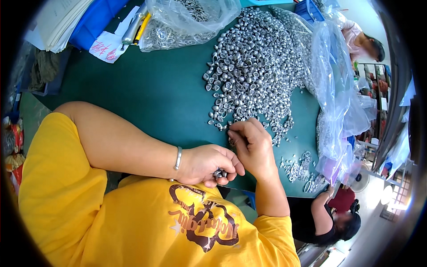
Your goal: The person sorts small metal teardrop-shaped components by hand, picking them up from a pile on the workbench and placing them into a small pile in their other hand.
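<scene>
A large heap of small, hollow, dome-shaped silver metal pieces [253, 58] spreads over the dark green tabletop [133, 84]. My left hand [213, 164], with a silver bangle [178, 158] at its wrist, is curled palm-up near the table's front edge. Several of the metal pieces [219, 173] lie in its closed fingers. Beside it, my right hand [253, 144] is over the near edge of the heap, thumb and index finger pinched together. Whatever lies between those fingertips is too small to make out.
A clear bag of metal rings [178, 31] lies at the back, beside a yellow cutter knife [142, 27] and a paper slip [106, 46]. Clear plastic bags [333, 89] line the right edge. Smaller metal parts [298, 169] lie front right. Two people sit at right.
</scene>
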`<state>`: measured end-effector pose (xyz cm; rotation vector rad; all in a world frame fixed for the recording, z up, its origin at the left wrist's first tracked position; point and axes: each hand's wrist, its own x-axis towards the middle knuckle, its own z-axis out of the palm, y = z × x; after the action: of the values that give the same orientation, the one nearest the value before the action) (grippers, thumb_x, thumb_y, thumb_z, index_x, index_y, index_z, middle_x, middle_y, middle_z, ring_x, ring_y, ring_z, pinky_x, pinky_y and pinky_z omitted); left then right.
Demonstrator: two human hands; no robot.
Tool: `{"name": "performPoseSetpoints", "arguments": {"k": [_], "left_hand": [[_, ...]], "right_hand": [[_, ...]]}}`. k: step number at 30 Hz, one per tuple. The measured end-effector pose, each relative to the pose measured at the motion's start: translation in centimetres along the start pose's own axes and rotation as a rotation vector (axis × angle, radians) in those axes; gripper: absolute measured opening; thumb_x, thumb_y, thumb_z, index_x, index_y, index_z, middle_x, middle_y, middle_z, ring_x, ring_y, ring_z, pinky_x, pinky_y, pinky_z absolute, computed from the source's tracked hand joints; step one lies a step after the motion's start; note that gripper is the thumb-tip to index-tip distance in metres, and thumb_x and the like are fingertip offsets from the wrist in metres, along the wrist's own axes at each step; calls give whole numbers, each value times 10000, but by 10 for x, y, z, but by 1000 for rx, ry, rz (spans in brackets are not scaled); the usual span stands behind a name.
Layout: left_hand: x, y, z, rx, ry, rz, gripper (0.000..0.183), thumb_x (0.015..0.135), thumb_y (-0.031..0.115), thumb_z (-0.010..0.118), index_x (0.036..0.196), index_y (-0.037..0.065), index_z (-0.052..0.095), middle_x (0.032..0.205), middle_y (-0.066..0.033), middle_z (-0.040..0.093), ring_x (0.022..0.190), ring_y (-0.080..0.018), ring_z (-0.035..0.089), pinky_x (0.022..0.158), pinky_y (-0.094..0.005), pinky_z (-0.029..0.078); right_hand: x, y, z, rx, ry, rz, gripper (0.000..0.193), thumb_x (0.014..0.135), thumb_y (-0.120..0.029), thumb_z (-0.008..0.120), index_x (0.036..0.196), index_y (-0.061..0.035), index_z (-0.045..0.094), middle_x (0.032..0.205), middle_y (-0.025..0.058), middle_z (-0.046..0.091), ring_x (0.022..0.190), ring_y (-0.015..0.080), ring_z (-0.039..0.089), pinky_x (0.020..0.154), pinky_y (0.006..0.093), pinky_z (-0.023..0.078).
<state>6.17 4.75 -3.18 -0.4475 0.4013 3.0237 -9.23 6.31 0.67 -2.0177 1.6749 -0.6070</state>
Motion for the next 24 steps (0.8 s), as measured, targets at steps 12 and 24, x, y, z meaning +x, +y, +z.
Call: {"name": "performPoseSetpoints", "arguments": {"k": [12,24], "left_hand": [[-3,8,5,-49,16,-76,156,801,35,449,932,-25,508,718,-80,493,541,-116,457,378,-212,338],[-5,9,5,-50,19,-81,152,800,35,454,929,-19,513,719,-76,494,544,-112,458,379,-210,341]], "right_hand": [[-6,26,-19,1849,-19,561,204,867,-37,487,1067,-1,497,827,115,526,617,119,484,434,190,417],[-8,31,-14,1882,-1,547,178,878,-83,417,1018,3,487,694,142,524,478,160,440,412,229,379]]}}
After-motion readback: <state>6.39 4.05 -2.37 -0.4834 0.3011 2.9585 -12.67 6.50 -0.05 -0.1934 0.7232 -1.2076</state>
